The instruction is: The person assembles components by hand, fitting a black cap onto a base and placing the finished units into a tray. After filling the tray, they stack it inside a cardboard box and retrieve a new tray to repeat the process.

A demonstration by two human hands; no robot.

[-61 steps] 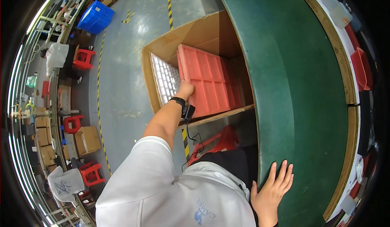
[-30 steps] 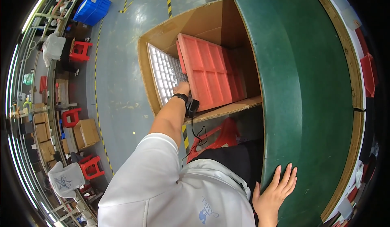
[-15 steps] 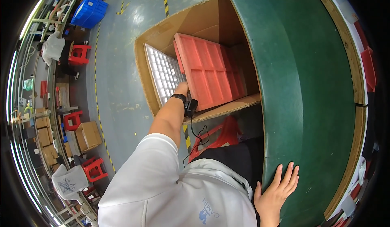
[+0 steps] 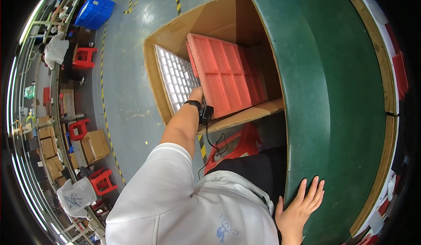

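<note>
Left hand point(image 4: 197, 94) reaches down into the cardboard box point(image 4: 153, 74), fingers hidden behind the red tray point(image 4: 226, 76) — grip cannot be told. The tray stands tilted on edge, long axis running away from the person, against a white grid tray point(image 4: 173, 78). Right hand point(image 4: 300, 207) lies flat and open on the green table's point(image 4: 333, 91) near edge, well apart — left is nearer

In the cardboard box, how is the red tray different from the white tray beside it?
The red tray has a few large compartments; the white tray has many small cells. The red tray lies on the side toward the green table, the white tray on the floor side. The left hand is at the lower edge of the red tray, near where the trays meet. Both stand tilted in the cardboard box.
</note>
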